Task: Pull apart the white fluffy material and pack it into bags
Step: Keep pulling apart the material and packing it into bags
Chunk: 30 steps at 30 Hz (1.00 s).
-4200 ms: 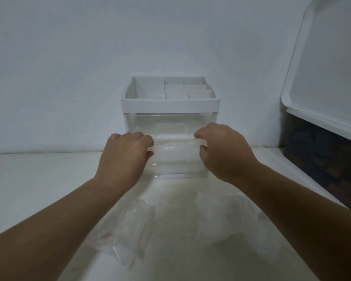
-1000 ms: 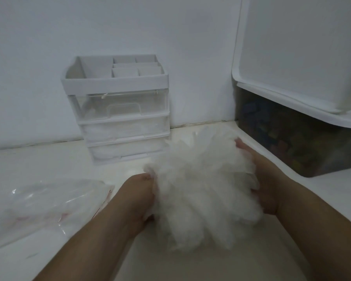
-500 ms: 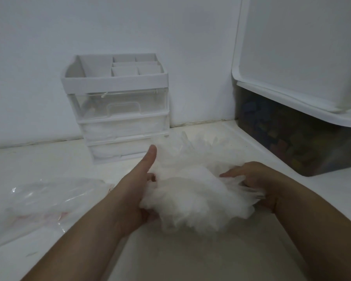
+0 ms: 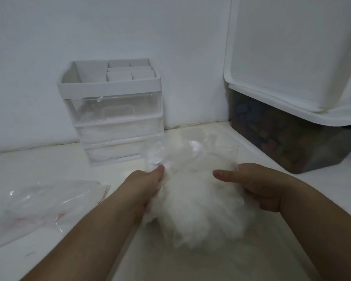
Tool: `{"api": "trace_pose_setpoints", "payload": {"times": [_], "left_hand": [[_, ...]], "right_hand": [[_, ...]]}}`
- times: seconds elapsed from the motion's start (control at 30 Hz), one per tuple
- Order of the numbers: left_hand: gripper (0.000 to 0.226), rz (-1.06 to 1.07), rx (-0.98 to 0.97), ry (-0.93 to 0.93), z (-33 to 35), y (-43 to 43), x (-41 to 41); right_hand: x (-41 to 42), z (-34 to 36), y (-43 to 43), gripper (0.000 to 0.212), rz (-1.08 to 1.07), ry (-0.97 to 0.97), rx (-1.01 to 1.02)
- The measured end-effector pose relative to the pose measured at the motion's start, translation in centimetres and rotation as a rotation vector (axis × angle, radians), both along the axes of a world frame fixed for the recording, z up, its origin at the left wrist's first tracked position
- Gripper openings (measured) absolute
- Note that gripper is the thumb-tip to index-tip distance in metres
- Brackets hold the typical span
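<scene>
A big clump of white fluffy material (image 4: 195, 201) lies between my two hands just above the white table. My left hand (image 4: 146, 185) grips its left side, fingers buried in the fibres. My right hand (image 4: 257, 185) grips the right side with the thumb pointing left over the top. A clear plastic bag (image 4: 170, 151) lies crumpled just behind the clump. More clear bags with red markings (image 4: 39, 205) lie flat at the left.
A small white drawer unit (image 4: 114, 112) with clear drawers stands against the back wall; its lower drawers show white stuffing. A dark storage bin (image 4: 288, 136) with a white lid propped over it fills the right side.
Since four seconds ago I have left the drawer unit and taken the fluffy clump in both hands. In the last second the clump was squeezed lower and my thumbs shifted over it.
</scene>
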<state>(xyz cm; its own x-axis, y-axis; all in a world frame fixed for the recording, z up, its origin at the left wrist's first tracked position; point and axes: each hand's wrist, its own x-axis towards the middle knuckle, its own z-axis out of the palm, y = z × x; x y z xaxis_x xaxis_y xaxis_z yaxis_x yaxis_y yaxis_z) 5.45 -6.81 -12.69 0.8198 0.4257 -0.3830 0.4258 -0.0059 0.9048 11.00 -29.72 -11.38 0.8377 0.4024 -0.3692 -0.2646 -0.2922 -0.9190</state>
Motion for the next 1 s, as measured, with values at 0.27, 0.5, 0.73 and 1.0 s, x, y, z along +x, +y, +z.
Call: {"api": "trace_pose_setpoints", "payload": {"times": [0.27,0.5,0.73,1.0], "left_hand": [[0.05,0.047,0.202,-0.114,1.5,1.1,-0.2],[0.09,-0.765,0.99,-0.354,0.6,-1.2,-3.1],[0.114,-0.925,1.022,-0.218,-0.3,-0.6,-1.7],[0.09,-1.0,0.681,-0.133,2.3,0.8,0.2]], "right_hand": [[-0.3,-1.5,-0.5,0.026,-0.226,-0.057,0.036],[-3.4,-1.1,0.2,0.014,-0.285,-0.039,0.036],[-2.9,2.0,-2.1,0.033,-0.305,-0.698,-0.418],[-0.2,1.4,2.3,0.048,0.293,-0.809,-0.81]]}}
